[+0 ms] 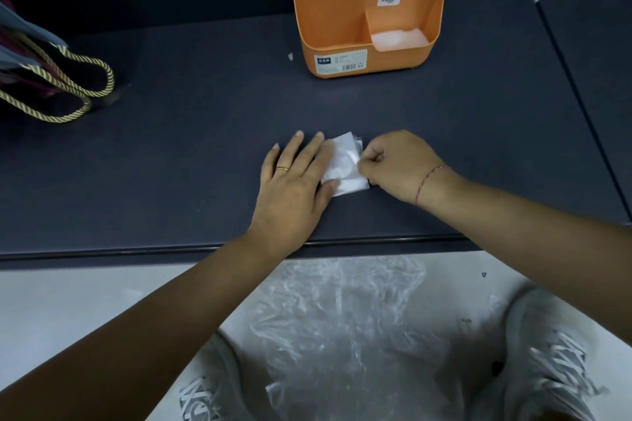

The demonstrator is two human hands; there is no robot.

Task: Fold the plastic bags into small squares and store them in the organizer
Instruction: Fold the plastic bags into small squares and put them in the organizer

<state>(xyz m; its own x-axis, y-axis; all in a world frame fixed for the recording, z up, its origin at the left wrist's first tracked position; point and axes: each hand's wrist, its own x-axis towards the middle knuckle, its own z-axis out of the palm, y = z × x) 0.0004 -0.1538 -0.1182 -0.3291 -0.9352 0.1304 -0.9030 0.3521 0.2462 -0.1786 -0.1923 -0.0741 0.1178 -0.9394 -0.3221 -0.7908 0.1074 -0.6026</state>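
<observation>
A white plastic bag [345,163], folded down to a small square, lies on the dark table [191,133] near its front edge. My left hand [295,178] presses flat on the bag's left side with straight fingers. My right hand [398,164] has its fingers curled and pinches the bag's right edge. The orange organizer [345,20] stands upright at the back of the table, with folded clear bags in its three rear compartments and one in its low front right compartment.
A pile of loose clear plastic bags [342,325] lies on my lap below the table edge. At the far left, a bag with gold rope handles [68,85] rests on the table. A seam in the tabletop runs along the right side.
</observation>
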